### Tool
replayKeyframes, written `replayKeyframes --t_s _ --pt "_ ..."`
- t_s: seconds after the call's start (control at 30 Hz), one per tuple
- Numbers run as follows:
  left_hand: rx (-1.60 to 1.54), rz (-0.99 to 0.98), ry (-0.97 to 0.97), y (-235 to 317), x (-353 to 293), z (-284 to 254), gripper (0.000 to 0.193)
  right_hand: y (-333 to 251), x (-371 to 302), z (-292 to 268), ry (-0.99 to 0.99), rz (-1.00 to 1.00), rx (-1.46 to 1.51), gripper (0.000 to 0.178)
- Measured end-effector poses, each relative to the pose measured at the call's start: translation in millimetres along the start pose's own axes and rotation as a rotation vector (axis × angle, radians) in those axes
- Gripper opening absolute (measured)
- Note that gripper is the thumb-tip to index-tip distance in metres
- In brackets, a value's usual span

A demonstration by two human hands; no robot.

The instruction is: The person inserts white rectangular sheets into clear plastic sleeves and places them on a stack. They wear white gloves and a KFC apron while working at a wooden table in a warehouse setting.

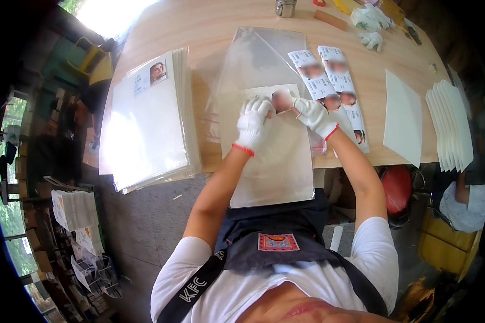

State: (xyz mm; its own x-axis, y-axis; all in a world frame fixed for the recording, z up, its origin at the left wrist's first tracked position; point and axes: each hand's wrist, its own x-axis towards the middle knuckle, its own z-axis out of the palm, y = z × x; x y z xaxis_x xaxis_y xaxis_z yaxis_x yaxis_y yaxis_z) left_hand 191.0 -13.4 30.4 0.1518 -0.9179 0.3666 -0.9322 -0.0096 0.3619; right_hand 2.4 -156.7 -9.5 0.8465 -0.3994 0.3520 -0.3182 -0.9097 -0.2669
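Observation:
Both my hands wear white gloves with red cuffs. My left hand (253, 123) and my right hand (313, 115) meet at the top of a clear plastic sleeve with a white sheet inside (275, 161), which lies on the wooden table (210, 32) and hangs over its near edge. Between the fingertips of both hands sits a small photo sticker (282, 100), pinched at the sheet's upper part. Just beyond my right hand lie two long strips of photo stickers (328, 75).
A tall stack of filled clear sleeves (148, 121) fills the table's left. Empty clear sleeves (258, 54) lie behind my hands. White sheets (403, 118) and a fanned white stack (450, 124) sit right. A metal cup (285, 7) and spare gloves (371, 21) are at the far edge. Another person's sleeve (466, 207) shows lower right.

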Motion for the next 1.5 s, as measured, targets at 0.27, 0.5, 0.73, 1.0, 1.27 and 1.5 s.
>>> replayKeyframes --t_s 0.27,0.5,0.73,1.0,1.27,1.5 --pt "0.110 -0.170 -0.285 -27.0 6.9 27.7 0.053 -24.9 -8.1 -40.2 0.024 -0.200 -0.254 0.014" --pt "0.418 -0.061 -0.372 11.8 37.3 26.4 0.058 -80.9 -45.9 -87.2 0.060 0.086 -0.145 0.014" --pt "0.134 0.374 -0.327 56.2 16.9 37.9 0.052 -141.3 -144.9 -99.8 0.057 0.474 0.140 0.014" --pt "-0.170 -0.410 -0.061 6.4 -206.7 -30.6 0.070 -194.4 -203.7 -53.5 -0.112 1.119 0.797 0.028" --pt "-0.659 -0.494 0.160 6.4 -204.5 -131.2 0.015 -214.1 -183.0 -36.4 -0.173 1.144 1.424 0.012" --pt "-0.652 -0.439 0.647 -30.5 -198.3 -243.3 0.012 -242.7 -41.1 -51.1 -0.142 0.705 1.379 0.009"
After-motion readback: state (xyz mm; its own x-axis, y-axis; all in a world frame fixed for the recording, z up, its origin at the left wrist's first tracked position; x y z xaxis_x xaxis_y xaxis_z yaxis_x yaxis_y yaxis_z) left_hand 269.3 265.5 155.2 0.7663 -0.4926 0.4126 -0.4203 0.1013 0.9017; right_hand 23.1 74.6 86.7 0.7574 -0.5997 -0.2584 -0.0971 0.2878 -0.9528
